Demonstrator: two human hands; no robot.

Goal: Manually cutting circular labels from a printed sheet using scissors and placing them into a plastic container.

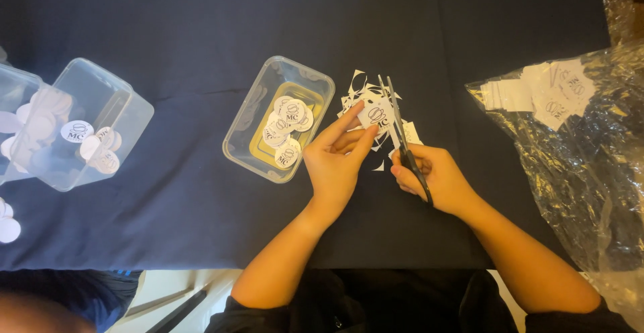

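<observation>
My left hand [337,162] pinches a small white paper piece [374,113] with a printed round mark, held just above the dark tablecloth [188,51]. My right hand [433,179] grips black scissors [400,128], blades pointing away from me and set against the right edge of that paper. White paper offcuts [359,86] lie scattered under and behind the paper. Just left of my left hand stands a clear plastic tub [315,78] holding several cut round printed stickers [290,126].
A crinkled clear plastic bag [590,172] with white printed sheets [560,91] lies at the right. At the far left a clear box [114,88] holds more round stickers. Loose white circles [8,226] lie at the left edge. Another person's dark sleeve [74,293] shows at bottom left.
</observation>
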